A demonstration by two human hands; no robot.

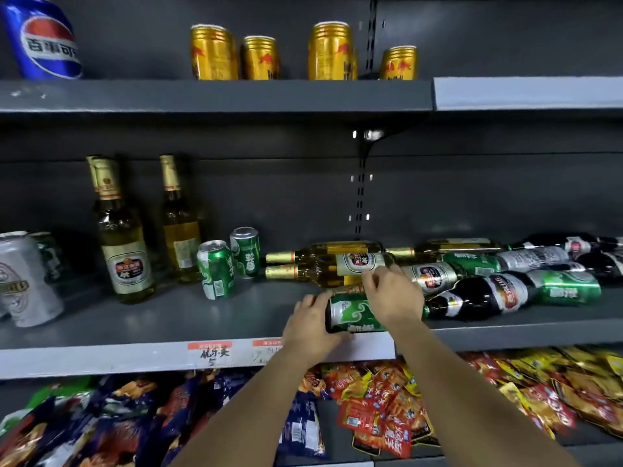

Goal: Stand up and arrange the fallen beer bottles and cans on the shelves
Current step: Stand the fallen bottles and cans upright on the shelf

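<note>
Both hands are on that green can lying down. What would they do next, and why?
Probably tip the lying green aluminium can upright and set it beside the two standing green cans: the left hand grips its end, the right hand its top.

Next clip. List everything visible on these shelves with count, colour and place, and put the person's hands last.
Blue can: one, top shelf, far left.
Gold cans: four, upright, top shelf.
Upright bottles: at least two, pale gold, middle shelf, left.
Silver can: one, middle shelf, far left.
Upright green cans: two, middle shelf, centre.
Fallen bottles and cans: a pile, gold, dark, green and silver, middle shelf, right; count unclear.
Held green can: one, on its side, front edge.
Snack packets: many, red, yellow, blue, bottom shelf.
Left hand: grips the held can.
Right hand: on top of it.
</note>
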